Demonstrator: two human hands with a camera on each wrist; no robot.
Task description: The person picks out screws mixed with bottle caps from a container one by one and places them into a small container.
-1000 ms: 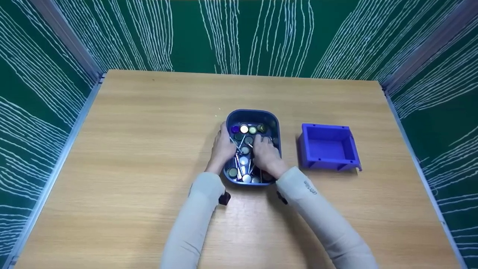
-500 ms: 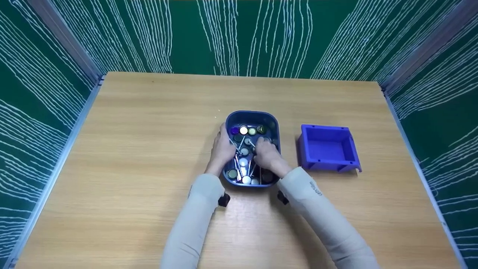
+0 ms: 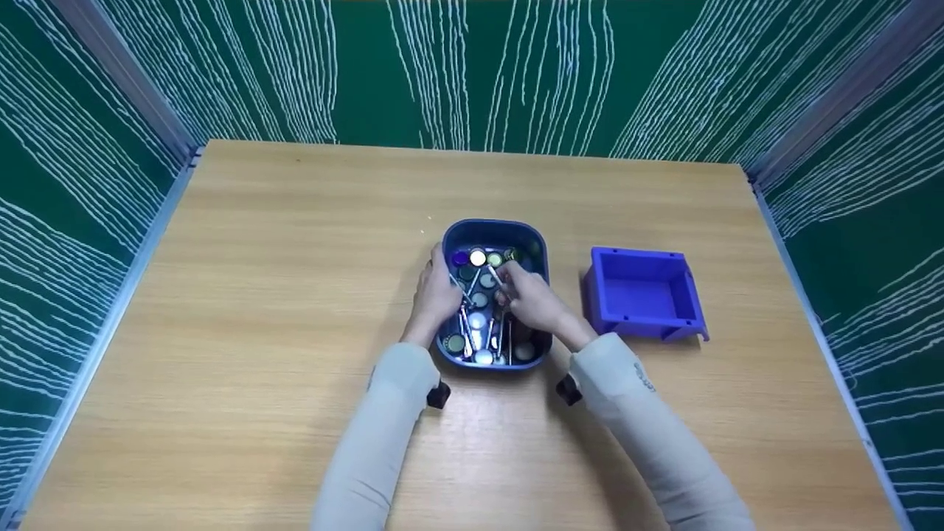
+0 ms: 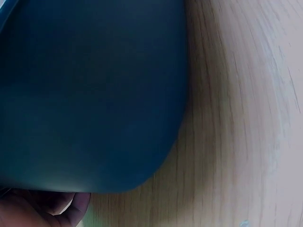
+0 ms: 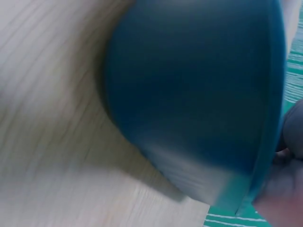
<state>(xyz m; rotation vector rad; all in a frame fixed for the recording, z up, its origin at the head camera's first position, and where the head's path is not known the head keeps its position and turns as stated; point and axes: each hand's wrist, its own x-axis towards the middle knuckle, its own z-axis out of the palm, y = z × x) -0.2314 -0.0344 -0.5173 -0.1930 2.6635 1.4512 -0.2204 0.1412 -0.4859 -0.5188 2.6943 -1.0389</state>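
Observation:
A dark blue tub [image 3: 495, 227] with rounded corners stands on the table, holding several round bottle caps [image 3: 478, 257] and several thin silver nail-like rods [image 3: 467, 332]. My left hand [image 3: 436, 299] grips the tub's left wall; in the left wrist view its curled fingers [image 4: 75, 208] lie against the outside of the tub. Over the tub's right half, my right hand [image 3: 535, 299] pinches one slim silver rod [image 3: 495, 277] that slants between thumb and fingers. In the right wrist view, blurred fingers [image 5: 293, 132] show just past the tub's rim, and the rod is hidden there.
A purple-blue open bin [image 3: 649, 324] sits to the right of the tub, apart from it. The wooden table [image 3: 295, 258] spreads around both, with green, white-streaked panels [image 3: 546, 74] behind its far edge and at its sides.
My right hand has drawn slightly up and back from among the caps and rods, with a rod pinched in its fingers. The left hand has stayed on the tub's wall.

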